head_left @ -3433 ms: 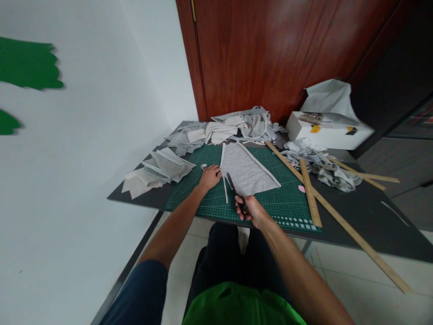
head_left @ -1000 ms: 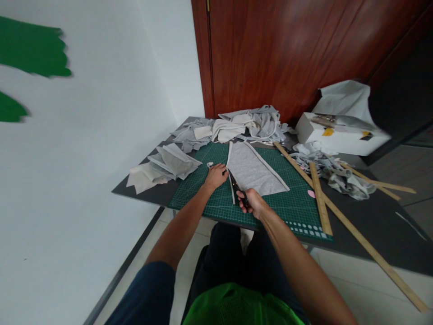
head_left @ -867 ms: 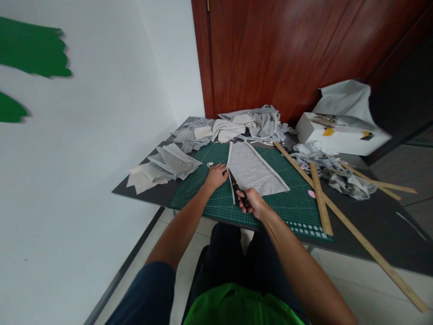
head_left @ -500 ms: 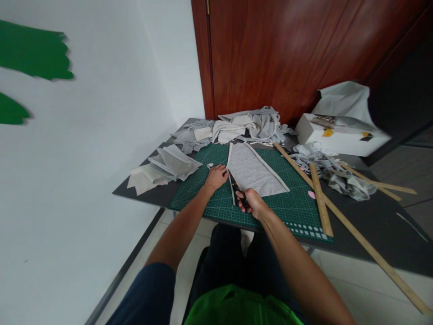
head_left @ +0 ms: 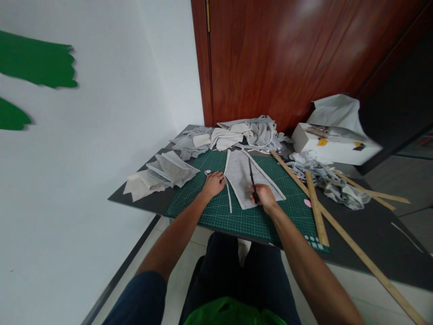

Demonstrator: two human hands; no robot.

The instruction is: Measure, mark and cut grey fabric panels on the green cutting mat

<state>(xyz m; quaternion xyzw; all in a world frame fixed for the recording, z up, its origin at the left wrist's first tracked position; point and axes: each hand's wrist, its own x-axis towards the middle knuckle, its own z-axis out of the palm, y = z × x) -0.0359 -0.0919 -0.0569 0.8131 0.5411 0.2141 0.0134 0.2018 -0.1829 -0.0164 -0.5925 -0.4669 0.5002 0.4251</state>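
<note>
A grey fabric panel (head_left: 238,176) with pale strips along its sides lies on the green cutting mat (head_left: 192,203). My left hand (head_left: 214,183) rests at the panel's left edge, its fingers closed on the upper end of a narrow pale strip (head_left: 229,201) that trails down over the mat. A small dark spot shows by the left fingertips, too small to name. My right hand (head_left: 264,197) grips black scissors (head_left: 251,174) above the panel, their blades together and pointing away from me.
Folded grey cloth pieces (head_left: 172,168) lie at the left, with a fabric heap (head_left: 233,134) along the back. Wooden rulers (head_left: 352,239) cross the right side, near fabric scraps (head_left: 313,164) and a white box (head_left: 338,146). A wall bounds the left.
My right hand has moved the scissors right, from the pale strip by my left hand to over the grey panel. The blades have come together. My left hand stays at the panel's left edge.
</note>
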